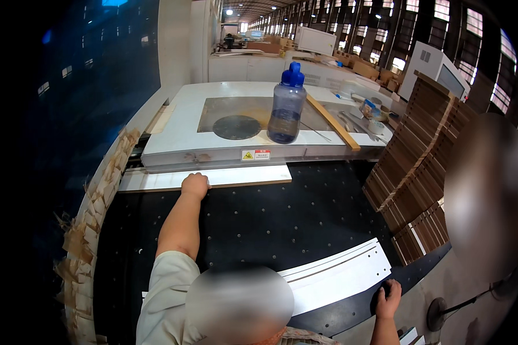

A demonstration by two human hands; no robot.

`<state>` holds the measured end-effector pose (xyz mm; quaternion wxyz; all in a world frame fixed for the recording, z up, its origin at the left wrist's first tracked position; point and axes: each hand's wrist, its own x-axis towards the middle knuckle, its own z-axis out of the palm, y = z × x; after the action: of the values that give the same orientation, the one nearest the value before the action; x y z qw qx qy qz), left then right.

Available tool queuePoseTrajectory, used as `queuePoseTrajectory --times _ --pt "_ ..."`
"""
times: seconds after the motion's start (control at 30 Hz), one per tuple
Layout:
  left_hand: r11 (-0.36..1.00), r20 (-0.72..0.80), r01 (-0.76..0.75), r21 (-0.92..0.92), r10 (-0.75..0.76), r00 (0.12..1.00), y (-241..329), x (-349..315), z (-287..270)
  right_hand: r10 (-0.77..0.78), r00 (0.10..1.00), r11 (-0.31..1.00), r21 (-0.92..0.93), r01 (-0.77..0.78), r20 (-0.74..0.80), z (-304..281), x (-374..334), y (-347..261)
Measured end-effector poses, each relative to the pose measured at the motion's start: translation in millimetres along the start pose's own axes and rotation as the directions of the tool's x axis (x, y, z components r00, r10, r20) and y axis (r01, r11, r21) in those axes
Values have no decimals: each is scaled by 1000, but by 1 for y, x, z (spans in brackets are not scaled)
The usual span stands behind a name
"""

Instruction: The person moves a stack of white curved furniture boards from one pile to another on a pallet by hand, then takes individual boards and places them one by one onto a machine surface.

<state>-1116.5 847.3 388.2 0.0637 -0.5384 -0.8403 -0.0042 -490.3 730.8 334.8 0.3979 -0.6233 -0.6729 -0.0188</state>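
Observation:
My left hand [195, 185] is closed over a long narrow white board [247, 175] lying along the far side of the black table [242, 215]. That board sits against the front of the white machine beam. Nearer to me lies a second white panel [342, 273], with long grooves and small holes at its right end. Just off this panel's right corner, at the table's edge, is my right hand [389, 299]. Its fingers are loosely curled and apart, with nothing visible in them. My upper body hides the panel's left part.
A water bottle [286, 109] with a blue cap and a yellow wooden strip [334, 123] rest on the white machine beam [172, 138]. Stacked brown-edged boards [414, 149] stand at right beside a blurred shape. Torn strips [86, 247] line the left edge.

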Motion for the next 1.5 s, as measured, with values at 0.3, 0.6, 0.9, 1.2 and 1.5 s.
queuePoseTrajectory --times 0.3,0.6,0.9,1.2,1.5 --pt "999 -75 -43 8 44 996 2 4 9 20 999 1000 -25 -19 25 -4 3 1" --pt "969 -75 248 15 -247 966 34 -19 49 -64 998 998 -15 63 -30 -8 5 -3" --pt "999 264 53 0 -51 963 111 -140 -53 -107 994 991 80 104 29 -17 0 2" --pt "914 434 -278 -295 388 813 163 -278 -74 -327 939 940 142 312 105 -29 -1 14" --pt "877 227 -416 -240 467 855 175 -313 -74 -545 831 728 555 403 112 -38 21 -41"
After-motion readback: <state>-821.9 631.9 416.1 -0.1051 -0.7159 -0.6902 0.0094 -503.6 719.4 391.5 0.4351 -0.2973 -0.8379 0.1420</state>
